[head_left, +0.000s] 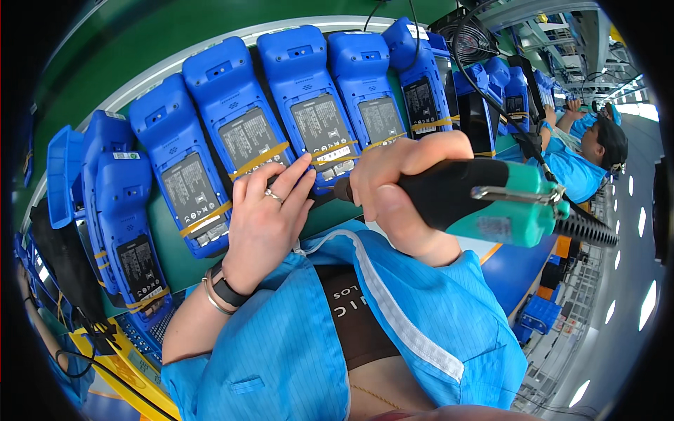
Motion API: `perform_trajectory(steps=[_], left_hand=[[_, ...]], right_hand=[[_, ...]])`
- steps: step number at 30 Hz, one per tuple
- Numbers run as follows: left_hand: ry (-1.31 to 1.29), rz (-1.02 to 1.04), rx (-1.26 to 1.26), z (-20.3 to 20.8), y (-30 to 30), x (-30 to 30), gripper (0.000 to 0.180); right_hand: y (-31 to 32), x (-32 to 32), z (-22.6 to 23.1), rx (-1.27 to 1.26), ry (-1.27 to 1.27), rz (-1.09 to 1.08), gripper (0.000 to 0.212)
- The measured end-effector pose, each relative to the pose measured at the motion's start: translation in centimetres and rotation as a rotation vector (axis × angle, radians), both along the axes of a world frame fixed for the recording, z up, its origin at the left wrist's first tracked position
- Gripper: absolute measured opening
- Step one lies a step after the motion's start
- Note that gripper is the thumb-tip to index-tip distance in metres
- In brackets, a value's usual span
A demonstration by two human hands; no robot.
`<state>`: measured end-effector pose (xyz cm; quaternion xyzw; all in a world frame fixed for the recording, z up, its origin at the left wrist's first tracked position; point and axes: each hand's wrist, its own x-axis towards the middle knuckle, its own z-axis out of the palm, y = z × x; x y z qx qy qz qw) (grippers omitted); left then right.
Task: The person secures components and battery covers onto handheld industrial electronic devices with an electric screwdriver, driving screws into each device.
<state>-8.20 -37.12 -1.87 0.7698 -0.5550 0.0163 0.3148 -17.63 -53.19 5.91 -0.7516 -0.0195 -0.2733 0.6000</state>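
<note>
My right hand (pixel 404 203) is wrapped round a green and black electric screwdriver (pixel 516 203), a coiled cord running off its back end. The tool's tip points at the lower end of a blue handheld terminal (pixel 298 74) lying back up, with a battery and a yellow rubber band across it. On the lower end of this terminal and the one to its left (pixel 221 74) rests my left hand (pixel 270 217), fingers stretched out and gripping nothing. My fingers and the tool partly hide where the tip meets the terminal.
Several similar blue terminals stand in a curved row along the green bench (pixel 119 49). A blue bin (pixel 64 172) and a black cloth-like item (pixel 63 252) are at the left. A black fan (pixel 467 38) sits at the back. Another person (pixel 583 151) works at the right.
</note>
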Motion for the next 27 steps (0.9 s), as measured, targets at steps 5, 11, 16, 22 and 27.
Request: perform_trajectory(steps=[5, 11, 16, 22, 27], left_hand=[[0.044, -0.04, -0.07, 0.2, -0.8, -0.2, 0.034], [-0.038, 0.012, -0.016, 1.0, -0.5, -1.1, 0.037], [-0.2, -0.091, 0.075, -1.0, -0.7, 0.0, 0.063], [-0.213, -0.092, 0.042, 0.2, -1.6, -0.1, 0.053], [-0.22, -0.109, 0.028, -0.1, -1.4, 0.2, 0.05]], right_hand=[[0.2, -1.9, 0.7, 0.247, 0.196, -0.186, 0.032], [1.5, -1.3, -0.3, 0.557, -0.13, -0.049, 0.032], [0.6, -1.4, 0.2, 0.474, -0.199, -0.152, 0.029], [-0.2, -1.3, 0.2, 0.589, -0.169, -0.096, 0.028], [0.1, -1.4, 0.6, 0.611, -0.156, -0.103, 0.027]])
